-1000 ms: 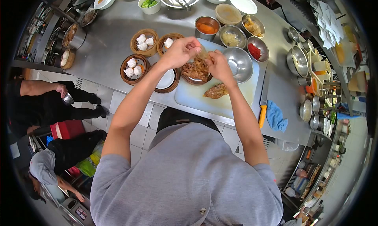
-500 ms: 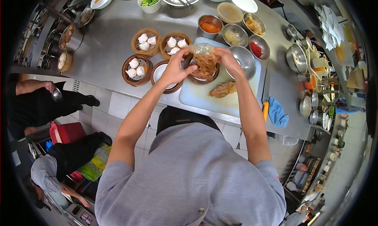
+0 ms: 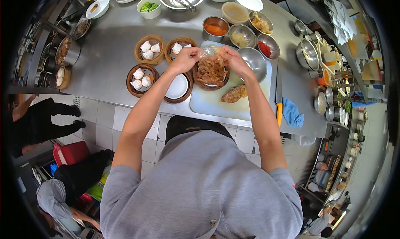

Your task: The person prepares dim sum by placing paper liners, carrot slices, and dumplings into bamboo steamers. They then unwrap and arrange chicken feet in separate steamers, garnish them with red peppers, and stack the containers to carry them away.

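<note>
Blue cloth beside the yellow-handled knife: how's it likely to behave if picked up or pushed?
Probably floppy: the blue cloth lies in loose, uneven folds. Likely to sag from a pinch rather than hold its shape. Rolling looks unlikely, as it sits crumpled on the steel table; a sideways push would more likely bunch it.

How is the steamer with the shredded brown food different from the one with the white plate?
The food steamer is heaped with shredded brown food, while the plate steamer shows only a white plate. The food steamer sits mostly on the cutting board; the plate steamer rests beside it on the metal counter. Both are round with brown rims.
</note>
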`<control>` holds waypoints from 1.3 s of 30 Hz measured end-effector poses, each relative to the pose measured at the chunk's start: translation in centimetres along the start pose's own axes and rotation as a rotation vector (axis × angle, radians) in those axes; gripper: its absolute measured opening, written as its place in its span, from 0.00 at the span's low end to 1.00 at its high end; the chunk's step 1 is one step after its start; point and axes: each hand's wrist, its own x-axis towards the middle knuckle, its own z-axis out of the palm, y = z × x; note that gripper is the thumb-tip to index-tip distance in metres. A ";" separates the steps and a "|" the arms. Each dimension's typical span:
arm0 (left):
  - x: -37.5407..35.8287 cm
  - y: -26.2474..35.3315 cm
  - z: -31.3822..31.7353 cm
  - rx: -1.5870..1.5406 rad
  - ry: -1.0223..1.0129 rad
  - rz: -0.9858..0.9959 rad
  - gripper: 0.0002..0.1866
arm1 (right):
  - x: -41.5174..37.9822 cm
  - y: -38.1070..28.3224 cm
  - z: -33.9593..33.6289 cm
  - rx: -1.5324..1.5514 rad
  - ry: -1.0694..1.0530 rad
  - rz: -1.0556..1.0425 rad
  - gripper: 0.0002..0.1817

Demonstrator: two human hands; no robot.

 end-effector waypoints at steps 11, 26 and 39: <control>2.5 -0.9 -0.2 0.044 -0.011 0.032 0.05 | 3.1 1.9 -0.1 0.266 0.070 -0.128 0.14; 1.1 2.0 -1.5 -0.108 -0.128 0.028 0.04 | 1.0 -1.8 0.2 -0.170 -0.100 -0.115 0.07; -1.3 0.7 -1.3 0.245 -0.064 0.045 0.08 | -3.5 2.4 -3.6 0.725 0.215 -0.190 0.20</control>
